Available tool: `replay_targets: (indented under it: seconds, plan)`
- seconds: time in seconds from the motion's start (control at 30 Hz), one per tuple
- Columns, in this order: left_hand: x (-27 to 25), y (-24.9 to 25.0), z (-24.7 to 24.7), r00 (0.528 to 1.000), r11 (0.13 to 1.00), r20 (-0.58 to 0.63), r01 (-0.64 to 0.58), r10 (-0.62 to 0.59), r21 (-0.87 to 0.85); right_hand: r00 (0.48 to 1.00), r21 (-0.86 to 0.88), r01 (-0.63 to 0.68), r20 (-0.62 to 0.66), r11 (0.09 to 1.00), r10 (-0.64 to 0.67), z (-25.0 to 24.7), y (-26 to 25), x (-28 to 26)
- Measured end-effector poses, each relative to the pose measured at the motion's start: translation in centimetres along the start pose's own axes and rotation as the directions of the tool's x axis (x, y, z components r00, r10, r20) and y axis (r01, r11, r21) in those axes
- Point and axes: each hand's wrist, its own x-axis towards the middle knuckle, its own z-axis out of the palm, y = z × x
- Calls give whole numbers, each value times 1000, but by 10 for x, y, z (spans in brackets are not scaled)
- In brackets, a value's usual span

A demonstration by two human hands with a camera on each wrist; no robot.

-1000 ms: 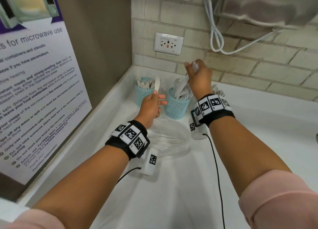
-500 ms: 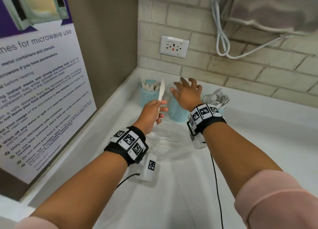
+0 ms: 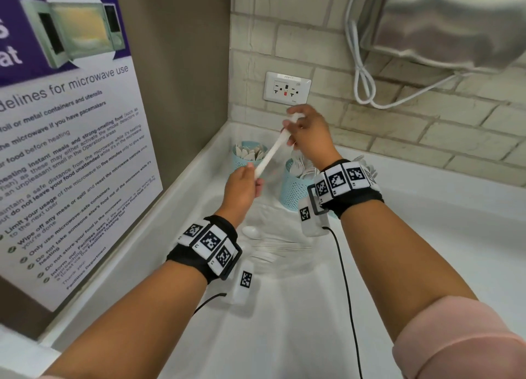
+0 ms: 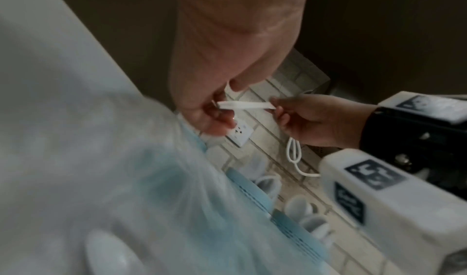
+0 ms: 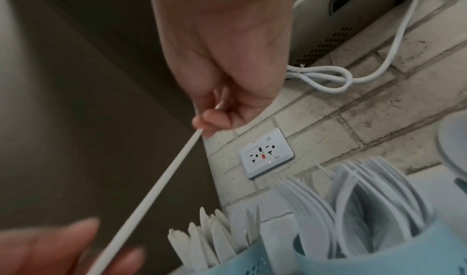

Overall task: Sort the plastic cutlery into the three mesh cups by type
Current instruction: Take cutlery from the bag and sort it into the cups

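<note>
A white plastic knife (image 3: 271, 152) hangs slanted above the cups, held at both ends. My left hand (image 3: 254, 177) pinches its lower end and my right hand (image 3: 291, 128) pinches its upper end near the wall socket. The left wrist view shows the knife (image 4: 245, 105) spanning the two hands. Below stand three blue mesh cups: the left cup (image 3: 242, 162) holds knives, the middle cup (image 3: 293, 191) holds forks, and the right cup is almost wholly hidden behind my right wrist. Loose white cutlery (image 3: 270, 246), including a spoon (image 3: 251, 232), lies on the counter between my forearms.
The white counter (image 3: 427, 250) ends at a brick wall with a socket (image 3: 287, 88) and a looped white cable (image 3: 363, 74). A microwave poster (image 3: 71, 151) covers the left wall. A metal appliance (image 3: 455, 23) hangs at the top right.
My right hand has lifted off the middle cup and taken the knife's upper end. The knife, upright in my left hand before, now slants up to the right.
</note>
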Motion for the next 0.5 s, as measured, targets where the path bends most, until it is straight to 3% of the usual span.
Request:
replay_targets:
  seconds: [0.07, 0.13, 0.2, 0.27, 0.33, 0.4, 0.5]
  plan:
    - [4, 0, -12, 999, 966, 1, -46, 47, 256, 977, 108, 16, -214, 994, 8, -3, -5, 5]
    - [4, 1, -22, 986, 886, 168, -82, 4, 457, 929, 110, 82, -367, 991, -36, -1, -7, 10]
    - [0, 1, -29, 942, 796, 322, -125, -93, 593, 910, 83, 113, -409, 990, -69, 7, -5, 14]
    - [-3, -2, -33, 907, 685, 393, -190, -152, 704, 926, 39, 120, -365, 992, -97, 20, -1, 16]
    - [-2, -6, -36, 906, 620, 387, -205, -174, 757, 953, -68, 149, -256, 986, -162, 33, 4, 17]
    - [0, -9, -37, 917, 612, 353, -174, -184, 772, 968, -257, 193, -110, 947, -227, 45, 11, 17]
    - [0, -11, -39, 923, 638, 338, -150, -184, 755, 975, -526, 211, 59, 824, -212, 59, 20, 18]
